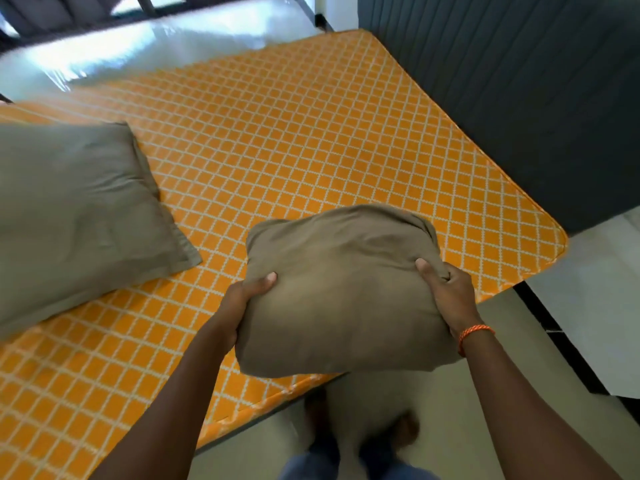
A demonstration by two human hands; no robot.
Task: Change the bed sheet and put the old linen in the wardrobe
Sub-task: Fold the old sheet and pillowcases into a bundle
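I hold a folded bundle of taupe linen [341, 292] over the near corner of the bed, lifted off the mattress. My left hand [242, 303] grips its left edge, thumb on top and fingers underneath. My right hand [446, 296] grips its right edge, the fingers bunching the cloth; an orange cord sits on that wrist. The mattress [277, 143] is bare, orange with a white diamond grid. A taupe pillow [72, 209] lies on its left side.
A dark grey panelled wall [519, 81] runs along the bed's right side. Glossy pale floor [156, 39] shines beyond the far edge. Near me are beige floor tiles [502, 341], a white surface [595, 306] at right, and my feet below.
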